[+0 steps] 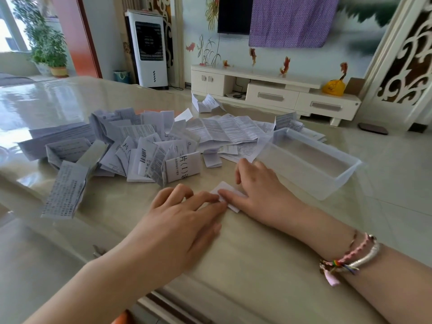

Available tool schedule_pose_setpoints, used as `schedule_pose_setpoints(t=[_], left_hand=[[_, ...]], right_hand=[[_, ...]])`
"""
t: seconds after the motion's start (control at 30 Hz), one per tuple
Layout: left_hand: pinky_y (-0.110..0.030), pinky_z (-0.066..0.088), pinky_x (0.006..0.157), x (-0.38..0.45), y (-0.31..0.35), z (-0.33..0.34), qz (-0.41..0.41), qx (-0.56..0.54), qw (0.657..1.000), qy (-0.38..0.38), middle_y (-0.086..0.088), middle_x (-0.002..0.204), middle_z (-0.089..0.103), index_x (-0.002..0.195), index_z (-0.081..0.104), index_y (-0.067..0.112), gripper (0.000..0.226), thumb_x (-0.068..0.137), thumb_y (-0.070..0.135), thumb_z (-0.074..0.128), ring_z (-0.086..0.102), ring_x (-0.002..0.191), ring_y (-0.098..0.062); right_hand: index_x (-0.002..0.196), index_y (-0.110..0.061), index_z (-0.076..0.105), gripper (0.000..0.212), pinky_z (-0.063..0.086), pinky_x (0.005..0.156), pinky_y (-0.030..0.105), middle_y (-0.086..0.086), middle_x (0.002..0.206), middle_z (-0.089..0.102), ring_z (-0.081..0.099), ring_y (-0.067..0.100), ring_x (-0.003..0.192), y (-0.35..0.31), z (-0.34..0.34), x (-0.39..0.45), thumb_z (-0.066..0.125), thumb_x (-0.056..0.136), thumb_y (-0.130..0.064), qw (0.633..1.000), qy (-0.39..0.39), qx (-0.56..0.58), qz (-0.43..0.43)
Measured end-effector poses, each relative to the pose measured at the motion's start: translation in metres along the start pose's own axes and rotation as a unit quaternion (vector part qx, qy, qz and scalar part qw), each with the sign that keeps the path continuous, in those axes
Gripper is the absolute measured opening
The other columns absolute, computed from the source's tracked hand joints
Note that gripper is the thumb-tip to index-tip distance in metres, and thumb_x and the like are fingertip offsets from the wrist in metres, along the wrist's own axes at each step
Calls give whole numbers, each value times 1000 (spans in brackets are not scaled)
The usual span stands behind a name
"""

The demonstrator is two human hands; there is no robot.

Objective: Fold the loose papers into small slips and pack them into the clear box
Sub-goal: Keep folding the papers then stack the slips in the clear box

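On table (268, 265): clear box (336, 183) w/ no slips inside.

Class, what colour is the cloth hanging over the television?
Purple cloth with a fine pattern, seen in the head view.

Bare forearms, no sleeves, right wrist w/ pink braided cord (357, 250), silver bangle (367, 258), multicolour thread (339, 265)

bare table (268, 253) is lying open in front of and beneath both forearms. the heap of papers (131, 146) is blocking the far left and middle, spilling toward the near left edge. the clear box (350, 161) is standing far right, its top open, with a narrow strip of table running between it and the heap.
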State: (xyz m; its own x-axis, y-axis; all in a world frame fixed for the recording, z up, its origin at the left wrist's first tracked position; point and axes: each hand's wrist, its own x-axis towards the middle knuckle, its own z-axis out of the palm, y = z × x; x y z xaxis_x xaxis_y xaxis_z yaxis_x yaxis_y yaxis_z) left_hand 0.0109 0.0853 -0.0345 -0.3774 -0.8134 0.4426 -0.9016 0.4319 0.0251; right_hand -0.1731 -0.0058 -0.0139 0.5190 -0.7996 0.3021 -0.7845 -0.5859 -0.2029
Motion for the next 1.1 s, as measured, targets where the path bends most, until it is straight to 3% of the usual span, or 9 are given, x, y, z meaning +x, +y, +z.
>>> schedule_pose_setpoints(t=[0.27,0.37,0.47,0.53,0.63,0.83,0.97,1.1], left_hand=[[-33,30,89,5,2,1,27,-8,1000,2,14,110,61,122,56,45,37,93,43,33,54,94,-18],[-33,29,89,9,4,1,3,-66,998,-10,18,104,59,118,57,46,36,93,49,32,52,96,-16],[-31,29,94,17,1,0,-42,-131,990,-29,22,104,55,118,54,47,42,89,57,26,43,104,-9],[-33,31,100,23,-6,0,-75,-156,984,-43,23,113,55,117,52,41,38,90,53,28,40,111,-8],[-37,37,100,33,-15,-5,-108,-200,973,-49,14,118,55,114,56,31,21,96,29,46,45,115,-13],[-32,42,96,55,-10,-14,-130,-216,967,-39,9,124,52,120,57,25,28,95,15,48,51,112,-12],[-22,38,91,75,-3,-15,-148,-229,962,-14,5,128,52,123,56,21,30,96,13,46,52,115,-14],[-21,34,85,96,-1,-10,-173,-248,953,8,5,124,53,120,57,20,27,96,15,46,52,112,-14]], right_hand=[[97,-20,23,31,27,87,33,-4,101,26,22,14,94,16,-16,-11,37,98,-48,990,-72,-101,60],[94,-20,29,24,28,81,29,-6,96,32,29,13,90,16,-12,-14,45,97,-38,997,-25,-63,25],[95,-21,45,18,35,79,24,-11,94,47,42,9,89,14,-16,-20,57,93,-34,997,32,64,-18],[105,-23,53,25,38,84,17,-13,104,53,46,3,96,11,-21,-22,62,90,-40,991,-10,132,-36],[121,-27,55,42,36,94,20,-12,116,53,43,3,108,9,-19,-21,61,87,-50,993,-70,55,-76],[113,-26,59,29,45,88,32,-6,108,62,51,14,105,7,-24,-17,59,84,-29,996,-27,-13,-81],[114,-26,60,30,41,83,22,-8,110,60,49,8,104,13,-53,-10,67,85,-32,999,12,20,-23],[116,-21,57,32,41,77,9,-10,110,60,54,4,100,49,-85,12,69,87,-23,981,158,93,62]])
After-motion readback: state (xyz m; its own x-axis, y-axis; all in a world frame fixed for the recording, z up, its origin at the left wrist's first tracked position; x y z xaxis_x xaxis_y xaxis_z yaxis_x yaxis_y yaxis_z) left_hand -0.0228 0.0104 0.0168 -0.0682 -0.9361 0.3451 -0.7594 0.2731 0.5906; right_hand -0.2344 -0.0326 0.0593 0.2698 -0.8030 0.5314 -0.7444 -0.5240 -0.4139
